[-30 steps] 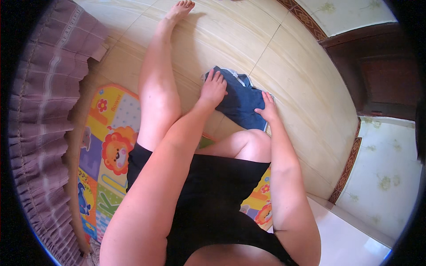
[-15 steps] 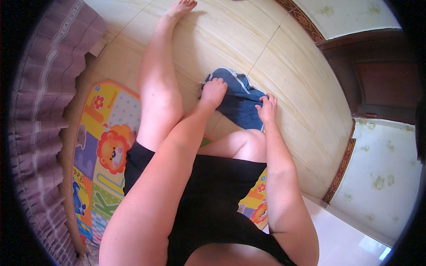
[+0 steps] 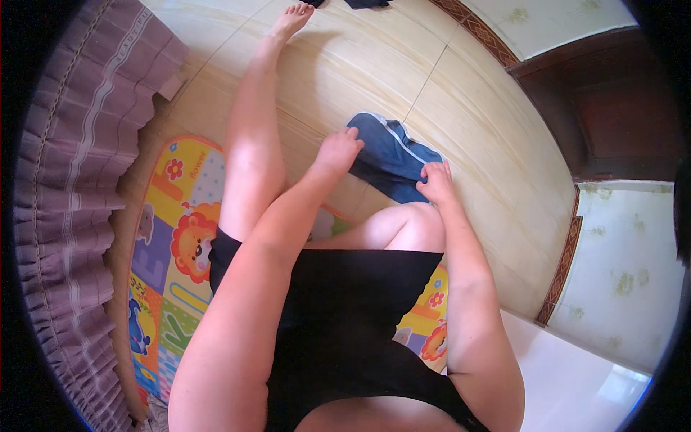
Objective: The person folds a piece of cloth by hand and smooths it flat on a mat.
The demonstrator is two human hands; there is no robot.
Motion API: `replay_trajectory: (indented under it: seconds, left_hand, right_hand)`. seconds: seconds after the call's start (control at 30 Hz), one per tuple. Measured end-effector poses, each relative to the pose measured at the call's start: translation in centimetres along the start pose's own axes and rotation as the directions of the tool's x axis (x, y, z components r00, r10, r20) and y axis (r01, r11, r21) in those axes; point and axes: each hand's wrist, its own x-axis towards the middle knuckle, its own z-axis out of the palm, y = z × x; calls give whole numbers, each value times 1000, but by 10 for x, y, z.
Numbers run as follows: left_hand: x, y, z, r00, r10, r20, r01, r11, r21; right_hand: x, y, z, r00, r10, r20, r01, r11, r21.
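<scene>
A dark blue garment with white trim (image 3: pixel 392 155) lies on the tiled floor in front of my bent knee. My left hand (image 3: pixel 340 150) is closed at its left edge, fingertips pinching the cloth. At the lower right corner, my right hand (image 3: pixel 437 181) has thumb and fingers closed on the white-trimmed edge. Between the two hands the fabric lies slightly folded. What kind of garment it is cannot be made out.
Under my legs spreads a colourful play mat (image 3: pixel 173 309) with animal pictures. A purple pleated curtain (image 3: pixel 79 216) hangs at the left. Dark items (image 3: pixel 367 3) lie at the far edge. A brown wooden door (image 3: pixel 604 108) and a glossy white surface (image 3: pixel 568 381) are on the right.
My left hand has shifted from on top of the cloth to its left edge. The right fingers have closed on the trim. The garment's upper edge is straighter, and dark items now show at the top.
</scene>
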Motion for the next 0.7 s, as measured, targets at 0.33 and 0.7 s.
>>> replay_trajectory:
  seconds: [0.33,0.7]
  left_hand:
    - [-30,-17,-39,827,-150,542,104,988,113]
    - [5,30,-190,999,2,-41,11,951,309]
  right_hand:
    - [-20,-39,-28,983,132,127,-150,978,148]
    - [-22,-22,-147,861,189,-472,-139,980,139]
